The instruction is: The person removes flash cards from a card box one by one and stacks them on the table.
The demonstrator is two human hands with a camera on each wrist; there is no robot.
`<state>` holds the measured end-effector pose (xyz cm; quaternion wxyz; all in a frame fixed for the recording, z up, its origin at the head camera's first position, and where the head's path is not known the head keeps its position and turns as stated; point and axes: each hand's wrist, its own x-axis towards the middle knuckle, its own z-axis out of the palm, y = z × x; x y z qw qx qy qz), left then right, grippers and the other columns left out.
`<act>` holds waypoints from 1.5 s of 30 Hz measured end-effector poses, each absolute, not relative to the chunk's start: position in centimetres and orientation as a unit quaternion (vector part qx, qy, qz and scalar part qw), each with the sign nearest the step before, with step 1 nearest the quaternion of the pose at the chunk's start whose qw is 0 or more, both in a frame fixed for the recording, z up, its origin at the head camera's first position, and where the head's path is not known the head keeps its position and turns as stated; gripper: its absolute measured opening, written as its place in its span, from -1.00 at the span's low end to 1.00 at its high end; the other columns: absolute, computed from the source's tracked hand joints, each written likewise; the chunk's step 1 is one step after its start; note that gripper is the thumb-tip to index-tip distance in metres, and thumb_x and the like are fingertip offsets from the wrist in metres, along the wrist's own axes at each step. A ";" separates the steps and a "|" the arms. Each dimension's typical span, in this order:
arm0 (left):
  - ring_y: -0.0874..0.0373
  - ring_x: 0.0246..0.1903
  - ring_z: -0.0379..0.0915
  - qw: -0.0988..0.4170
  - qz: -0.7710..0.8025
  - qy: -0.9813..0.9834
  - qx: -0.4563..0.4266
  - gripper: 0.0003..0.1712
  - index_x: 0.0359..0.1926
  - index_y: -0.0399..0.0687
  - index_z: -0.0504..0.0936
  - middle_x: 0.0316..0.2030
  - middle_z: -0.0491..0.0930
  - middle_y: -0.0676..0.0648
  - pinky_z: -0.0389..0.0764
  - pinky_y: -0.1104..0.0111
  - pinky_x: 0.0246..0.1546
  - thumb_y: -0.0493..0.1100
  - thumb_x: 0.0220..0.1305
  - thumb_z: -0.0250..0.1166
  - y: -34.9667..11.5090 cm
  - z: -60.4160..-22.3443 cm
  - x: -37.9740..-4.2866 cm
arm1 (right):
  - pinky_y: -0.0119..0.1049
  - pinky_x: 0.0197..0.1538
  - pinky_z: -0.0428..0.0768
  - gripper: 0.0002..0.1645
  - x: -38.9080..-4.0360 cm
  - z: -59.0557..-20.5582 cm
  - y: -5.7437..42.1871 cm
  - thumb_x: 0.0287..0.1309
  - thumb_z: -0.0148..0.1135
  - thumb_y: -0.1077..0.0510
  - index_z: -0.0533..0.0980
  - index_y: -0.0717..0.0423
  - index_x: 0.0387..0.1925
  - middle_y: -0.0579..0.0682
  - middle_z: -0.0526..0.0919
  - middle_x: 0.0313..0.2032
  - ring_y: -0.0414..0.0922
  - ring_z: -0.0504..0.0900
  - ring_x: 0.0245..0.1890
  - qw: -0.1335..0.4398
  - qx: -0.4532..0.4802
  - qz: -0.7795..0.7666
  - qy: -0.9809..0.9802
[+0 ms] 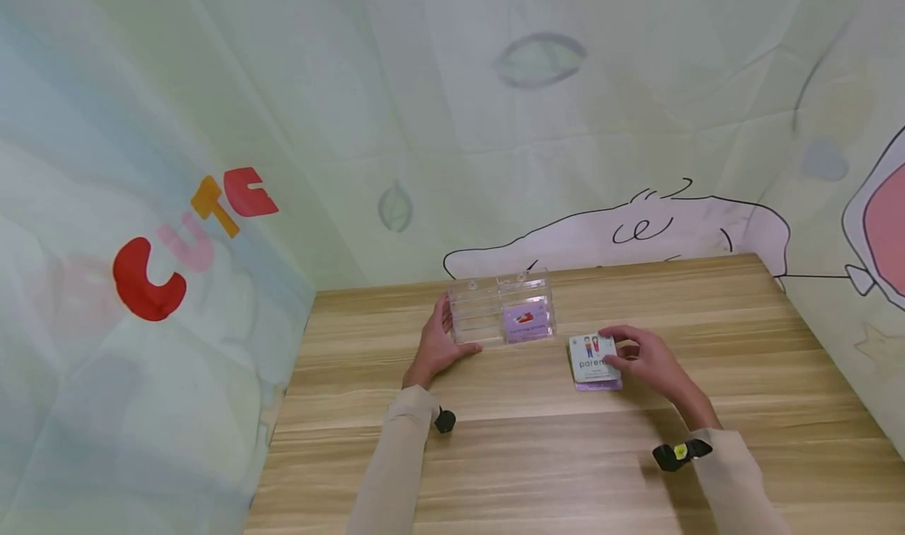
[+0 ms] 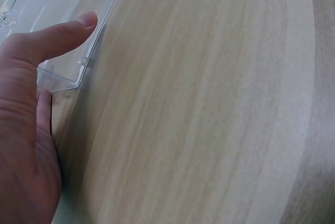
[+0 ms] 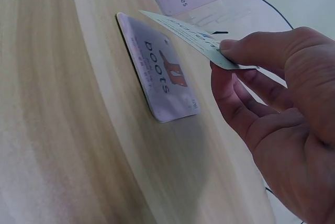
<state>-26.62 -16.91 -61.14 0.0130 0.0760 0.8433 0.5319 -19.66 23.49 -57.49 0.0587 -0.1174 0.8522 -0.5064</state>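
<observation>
My right hand (image 1: 646,358) pinches a pale green picture card (image 1: 588,354) printed with two figures and a word beginning "paren". In the right wrist view that card tilts above a small stack of purple cards, whose top one reads "boots" (image 3: 162,75). To the left stands a clear plastic box (image 1: 477,311) with divided compartments. A purple "running shoes" card (image 1: 526,321) sits in its lower right compartment. My left hand (image 1: 437,346) is at the box's left side, thumb along the front bottom edge; in the left wrist view the thumb lies straight over the clear plastic (image 2: 68,75).
Everything stands on a wood-grain table (image 1: 523,448). A printed cloth backdrop (image 1: 438,126) rises right behind the table's back edge and along its left and right sides. The box is close to that back edge.
</observation>
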 end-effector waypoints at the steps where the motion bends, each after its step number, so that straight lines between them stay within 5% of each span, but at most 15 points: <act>1: -0.07 0.51 0.16 0.012 0.532 0.843 0.077 0.50 0.65 -0.06 -0.06 0.54 0.20 -0.26 0.25 0.21 0.50 -0.19 -0.16 0.77 -16.9 -61.2 -26.6 | -0.26 0.00 0.73 -0.49 -19.6 -57.5 23.5 0.23 0.43 0.36 0.56 0.32 0.21 0.31 0.61 0.15 0.09 0.69 -0.06 0.061 -0.117 -0.509 0.850; 17: -0.06 0.50 0.18 0.016 0.530 0.844 0.080 0.49 0.64 -0.07 -0.07 0.53 0.20 -0.26 0.26 0.23 0.49 -0.18 -0.15 0.76 -17.0 -61.4 -26.9 | -0.07 0.04 0.75 -0.53 -19.6 -58.8 23.7 0.18 0.44 0.40 0.59 0.33 0.14 0.27 0.65 0.10 0.14 0.68 -0.01 0.057 -0.137 -0.479 0.865; 30: -0.07 0.51 0.17 0.018 0.521 0.850 0.078 0.49 0.65 -0.04 -0.08 0.55 0.19 -0.24 0.26 0.19 0.50 -0.12 -0.13 0.76 -17.0 -61.3 -26.9 | -0.33 -0.28 0.70 -0.51 -19.7 -59.2 23.7 0.13 0.49 0.37 0.59 0.35 0.12 0.21 0.70 -0.09 -0.01 0.69 -0.24 0.061 -0.149 -0.448 0.879; 45: -0.09 0.51 0.16 0.018 0.516 0.853 0.072 0.48 0.66 -0.04 -0.09 0.55 0.18 -0.23 0.25 0.15 0.50 -0.10 -0.10 0.75 -17.0 -61.4 -26.7 | -0.36 -0.37 0.55 -0.49 -19.5 -58.8 23.1 0.10 0.50 0.38 0.61 0.35 0.12 0.15 0.64 -0.15 -0.11 0.52 -0.33 0.047 -0.163 -0.391 0.905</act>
